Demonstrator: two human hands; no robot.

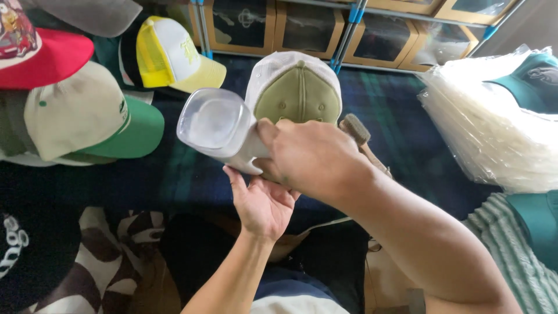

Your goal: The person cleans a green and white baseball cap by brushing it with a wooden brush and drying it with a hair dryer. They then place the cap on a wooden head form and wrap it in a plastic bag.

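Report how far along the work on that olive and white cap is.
Done: nothing on the olive and white cap visibly changed. In hand: right hand grips a white handheld appliance with a clear tank, left hand beneath it. Left: caps wait at the left, including the green-brimmed cap and yellow cap.

Dark navy/green plaid blanket (401, 128) covers the surface. Along the top edge: low rack w/ blue uprights (346, 35), holding cardboard boxes (308, 26) w/ clear windows. Right side: stack of clear plastic bags (488, 134), soft daylight on them. Bottom left: brown & cream patterned cloth (110, 261). Grey wall (529, 29) top right corner.
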